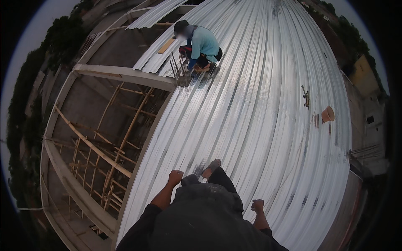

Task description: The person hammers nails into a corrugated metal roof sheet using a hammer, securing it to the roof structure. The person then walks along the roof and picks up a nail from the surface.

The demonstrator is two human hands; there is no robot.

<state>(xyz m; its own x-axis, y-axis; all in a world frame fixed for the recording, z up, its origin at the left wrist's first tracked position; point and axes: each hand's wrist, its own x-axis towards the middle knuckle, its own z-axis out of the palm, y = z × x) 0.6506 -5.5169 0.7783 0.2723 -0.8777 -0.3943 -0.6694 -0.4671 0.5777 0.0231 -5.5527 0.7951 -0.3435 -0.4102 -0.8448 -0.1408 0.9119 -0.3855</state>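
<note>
Below me spreads a deck of ribbed, shiny metal sheets (pixel 251 138). My left hand (pixel 176 178) hangs beside my left thigh, its fingers curled into a fist with nothing seen in it. Out from my right side, my right hand (pixel 257 205) is also closed, fingers folded in, and no object shows in it. Neither hand touches the deck. One of my feet (pixel 214 164), in a dark shoe, is on the sheets ahead of my body.
A person in a teal shirt (pixel 205 44) crouches ahead near upright rebar (pixel 178 69). On the left, past the deck's edge, is an open drop with bamboo scaffolding (pixel 104 154) and concrete beams (pixel 125 73). An orange-brown bucket (pixel 328 114) and a metal tool (pixel 306 97) lie at right.
</note>
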